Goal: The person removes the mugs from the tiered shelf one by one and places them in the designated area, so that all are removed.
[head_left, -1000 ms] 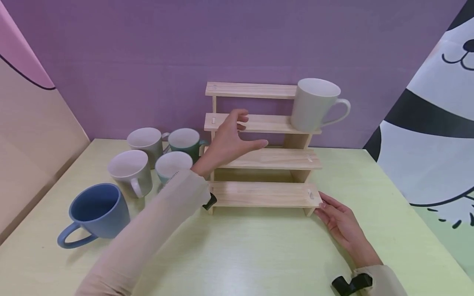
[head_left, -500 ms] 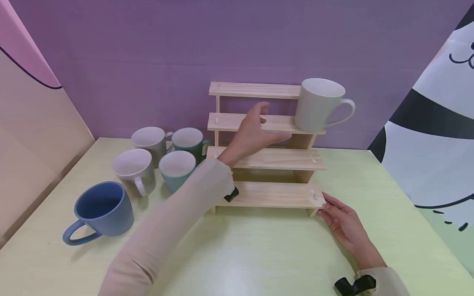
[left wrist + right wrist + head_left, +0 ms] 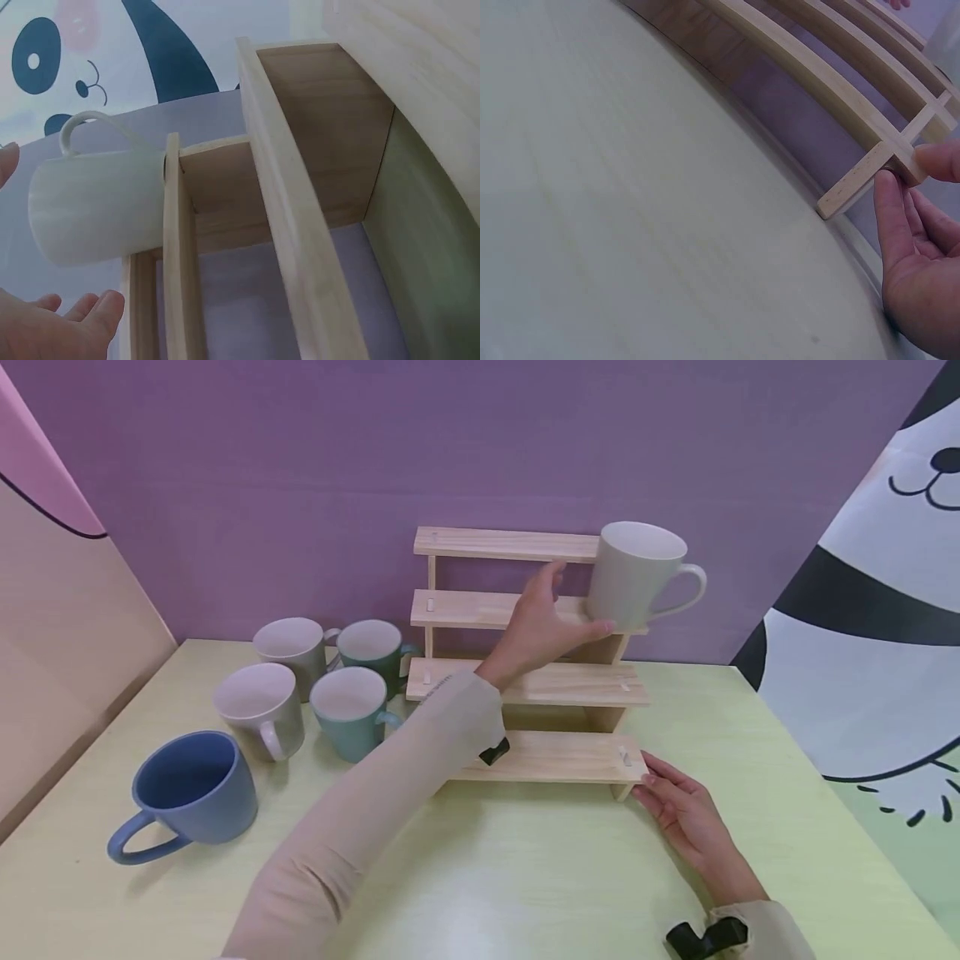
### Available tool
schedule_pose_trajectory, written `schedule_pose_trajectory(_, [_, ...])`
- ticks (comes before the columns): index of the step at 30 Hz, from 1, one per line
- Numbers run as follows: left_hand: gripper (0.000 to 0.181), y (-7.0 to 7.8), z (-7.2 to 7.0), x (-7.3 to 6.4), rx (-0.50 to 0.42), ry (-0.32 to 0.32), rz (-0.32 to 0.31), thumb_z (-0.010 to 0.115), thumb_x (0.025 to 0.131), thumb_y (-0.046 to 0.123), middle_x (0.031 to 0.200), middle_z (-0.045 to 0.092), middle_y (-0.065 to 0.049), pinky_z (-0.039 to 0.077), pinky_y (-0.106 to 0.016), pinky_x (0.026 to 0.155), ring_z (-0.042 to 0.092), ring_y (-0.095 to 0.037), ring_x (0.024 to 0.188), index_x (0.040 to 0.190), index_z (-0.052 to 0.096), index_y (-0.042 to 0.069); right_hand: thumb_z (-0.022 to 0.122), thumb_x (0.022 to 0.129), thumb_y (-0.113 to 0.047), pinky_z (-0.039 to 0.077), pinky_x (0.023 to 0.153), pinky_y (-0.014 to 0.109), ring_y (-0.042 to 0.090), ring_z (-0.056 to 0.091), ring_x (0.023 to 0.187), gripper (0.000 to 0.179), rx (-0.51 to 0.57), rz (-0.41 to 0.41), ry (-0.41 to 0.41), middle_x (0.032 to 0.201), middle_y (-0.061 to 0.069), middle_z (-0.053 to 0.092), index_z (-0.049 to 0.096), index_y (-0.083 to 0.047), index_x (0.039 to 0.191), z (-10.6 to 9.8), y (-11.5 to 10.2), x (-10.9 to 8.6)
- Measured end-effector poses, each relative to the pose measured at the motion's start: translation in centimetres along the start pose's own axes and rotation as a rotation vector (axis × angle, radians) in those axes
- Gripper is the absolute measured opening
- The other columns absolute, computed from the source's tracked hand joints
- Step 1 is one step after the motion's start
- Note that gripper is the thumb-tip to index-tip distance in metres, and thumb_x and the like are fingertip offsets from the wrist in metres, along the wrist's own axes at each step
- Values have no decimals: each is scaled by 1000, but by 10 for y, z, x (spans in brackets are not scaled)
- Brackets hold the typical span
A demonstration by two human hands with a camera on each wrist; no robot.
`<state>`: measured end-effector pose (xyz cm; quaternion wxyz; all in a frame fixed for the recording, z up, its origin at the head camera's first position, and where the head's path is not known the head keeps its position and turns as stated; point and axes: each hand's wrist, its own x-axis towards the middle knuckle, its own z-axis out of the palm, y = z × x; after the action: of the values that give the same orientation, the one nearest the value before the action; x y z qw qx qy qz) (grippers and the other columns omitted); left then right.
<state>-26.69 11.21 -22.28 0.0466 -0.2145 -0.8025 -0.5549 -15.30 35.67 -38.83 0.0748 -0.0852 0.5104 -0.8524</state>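
A white mug [image 3: 636, 577] stands at the right end of the third step up of a wooden tiered shelf [image 3: 558, 756]. Just left of that mug, my left hand [image 3: 542, 631] is held with thumb and fingers spread apart. In the left wrist view a gap shows between the fingers [image 3: 97, 319] and the mug [image 3: 101, 206]. My right hand [image 3: 686, 818] pinches the right end of the lowest step, thumb on top and fingers beneath, as the right wrist view also shows with the hand [image 3: 922, 247] at the board's corner.
Left of the shelf several mugs stand on the pale table [image 3: 480, 877]: a blue one [image 3: 197, 789], a light teal one [image 3: 351, 714], a dark green one [image 3: 371, 652] and two whitish ones. A purple backdrop [image 3: 300, 485] rises behind the shelf.
My left hand has moved right along the shelf, from its left part to beside the white mug. The right hand keeps its pinch on the lowest step.
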Motion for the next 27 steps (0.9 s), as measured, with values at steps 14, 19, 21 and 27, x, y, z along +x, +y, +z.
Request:
schedule_pose_trajectory(14, [94, 10, 33, 25, 58, 38, 48, 80, 73, 39, 145, 38, -2, 43, -30, 102, 43, -15, 128, 147, 27, 17, 42, 98, 4, 53, 85, 22, 11, 67, 101, 36, 3, 4, 33, 116, -4, 68, 69, -13, 115, -5, -5, -6])
schedule_pose_trajectory(19, [94, 16, 44, 34, 50, 88, 38, 81, 72, 41, 141, 40, 4, 44, -24, 97, 47, -9, 120, 146, 28, 20, 42, 98, 4, 53, 85, 22, 12, 67, 101, 36, -3, -2, 34, 116, -3, 68, 68, -13, 116, -6, -6, -7])
schedule_pose_trajectory(21, [94, 19, 49, 36, 45, 97, 32, 81, 71, 43, 138, 41, 6, 44, -22, 94, 47, -8, 118, 145, 28, 21, 42, 98, 3, 53, 85, 22, 12, 68, 100, 35, -7, -4, 38, 116, -3, 68, 69, -13, 116, -6, -7, -9])
schedule_pose_trajectory(27, [100, 29, 59, 44, 25, 124, 4, 82, 69, 44, 139, 40, 6, 45, -22, 93, 46, -8, 118, 147, 24, 23, 43, 98, 3, 53, 85, 22, 11, 68, 100, 35, -7, -5, 53, 114, -3, 69, 69, -13, 114, -7, -8, -12])
